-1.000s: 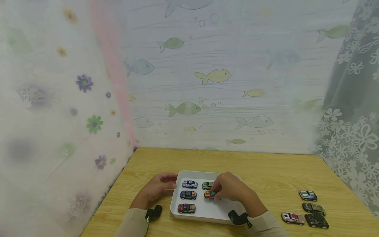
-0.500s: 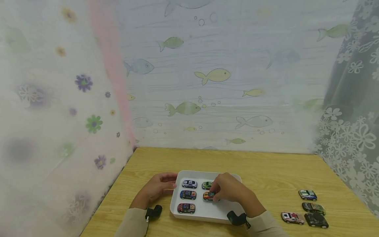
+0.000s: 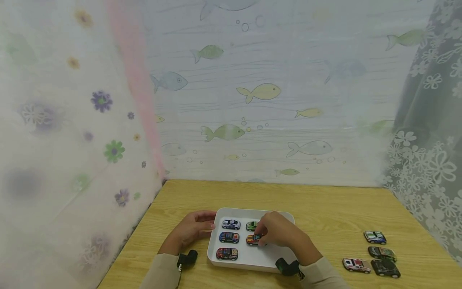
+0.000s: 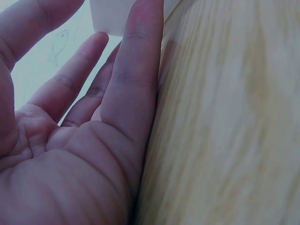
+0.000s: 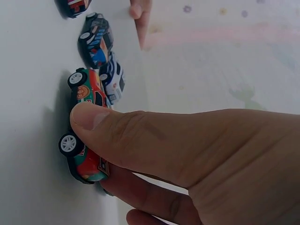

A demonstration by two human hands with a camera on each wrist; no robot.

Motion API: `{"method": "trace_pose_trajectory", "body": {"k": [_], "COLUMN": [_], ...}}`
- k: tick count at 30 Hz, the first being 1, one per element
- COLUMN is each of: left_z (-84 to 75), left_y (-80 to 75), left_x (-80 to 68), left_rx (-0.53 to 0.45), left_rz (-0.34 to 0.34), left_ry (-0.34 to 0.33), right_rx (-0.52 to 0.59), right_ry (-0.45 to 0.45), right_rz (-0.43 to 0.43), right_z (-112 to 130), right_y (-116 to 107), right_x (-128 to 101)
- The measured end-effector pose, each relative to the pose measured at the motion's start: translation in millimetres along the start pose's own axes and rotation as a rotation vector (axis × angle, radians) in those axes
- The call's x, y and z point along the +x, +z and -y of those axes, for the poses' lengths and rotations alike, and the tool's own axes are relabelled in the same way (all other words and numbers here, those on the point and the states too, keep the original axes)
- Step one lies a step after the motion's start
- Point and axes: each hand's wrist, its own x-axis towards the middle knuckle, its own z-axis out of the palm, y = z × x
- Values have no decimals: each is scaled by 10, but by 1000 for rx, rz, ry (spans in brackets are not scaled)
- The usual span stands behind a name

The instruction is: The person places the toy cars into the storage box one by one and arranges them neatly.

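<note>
My right hand pinches a red, yellow and green toy car between thumb and fingers, low over the floor of a white tray. A green toy car sits just behind it, partly covered by the hand. Along the tray's left side stand a white-and-blue toy car, a blue-and-orange one and a dark red one, in a column. Beside the tray's left wall rests my left hand, fingers extended and fingertips right at the wall; its palm is bare in the left wrist view.
On the wooden table at the right lie several more toy cars: a white-green one, a dark green one, a black one and a white-red one. A fish-patterned curtain hangs behind the table.
My right hand has shifted the red and yellow car slightly left and toward me inside the tray. The left hand has stayed in place.
</note>
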Motion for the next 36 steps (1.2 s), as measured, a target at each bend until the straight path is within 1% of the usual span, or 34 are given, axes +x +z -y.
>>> {"method": "trace_pose_trajectory", "body": {"k": [16,26,30,36], "left_z": [12,13,13,-4], "left_y": [-2,-1,10,16], "left_x": [5,-23,-33,-26], "left_rx": [-21,-25,-30,-24], "left_rz": [2,8,6,3], "left_ry": [-8,-5,-2,3], "right_rx": [-22,8,0,-39], "right_ry": [17,48,28,-22], "right_rz": [5,-23,-36,-77], "right_z": [-6,1,-23,-123], "right_y": [-18,-83,-113,-235], "right_x": [-15,-76,-116,-217]}}
